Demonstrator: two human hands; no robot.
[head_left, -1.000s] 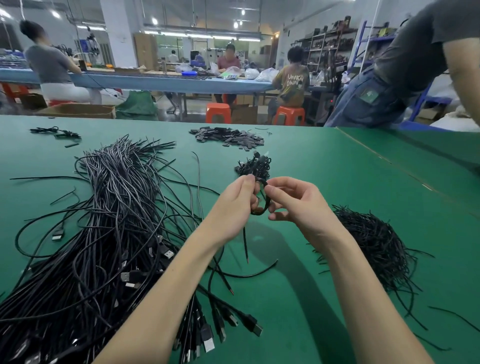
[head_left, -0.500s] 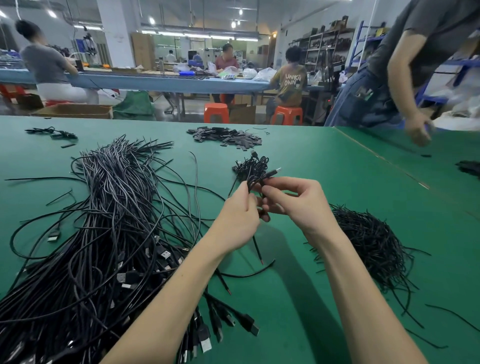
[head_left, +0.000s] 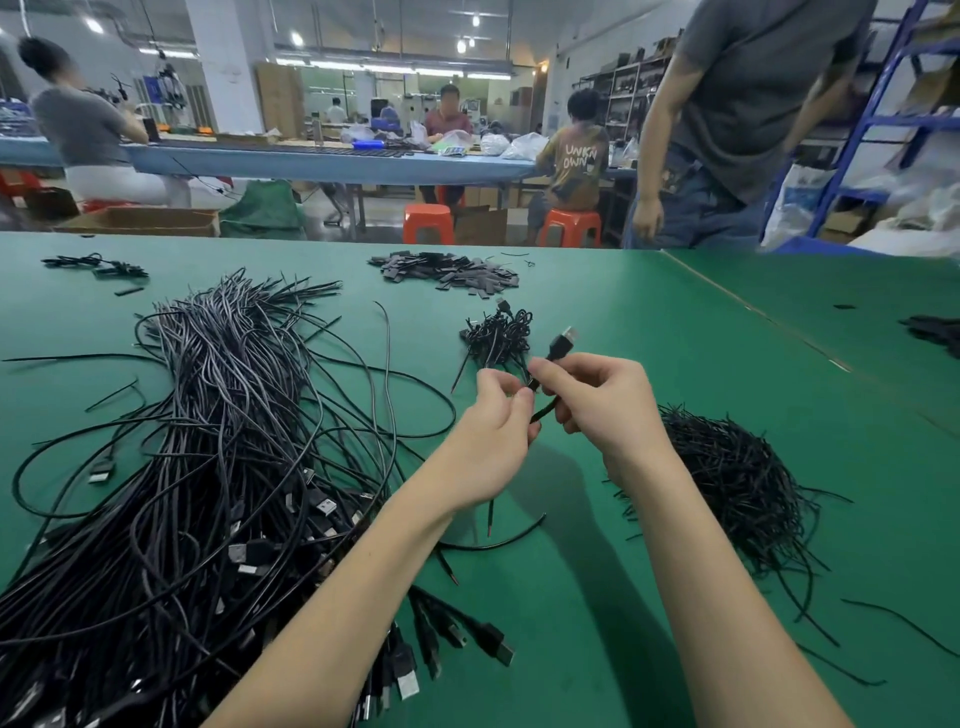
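Holding one short black USB cable (head_left: 543, 413) at the centre of the frame, both hands keep it lifted clear of the green tabletop (head_left: 597, 597). Left hand (head_left: 493, 431): thumb and fingertips pinch the cord. Right hand (head_left: 608, 410): pinches the cord just beside the left, close under the plug (head_left: 562, 343), which sticks up toward the upper right. A loose tail hangs below the left hand, its end near the tabletop. Handling, as judged: light, limp cord with a smooth jacket, likely to slide through a slack pinch. The plug is the only stiff part, and the joint where cord meets plug should be spared sharp bends. Best hold: the moulded plug body, or the cord right beside it, with the other hand guiding the slack. Also present: heap of loose cables (head_left: 218, 441), left half of the frame; small bundle of tied cables (head_left: 498, 338), just beyond the hands; pile of thin black ties (head_left: 727, 478), right of centre; scatter of flat black pieces (head_left: 447, 273), upper centre.
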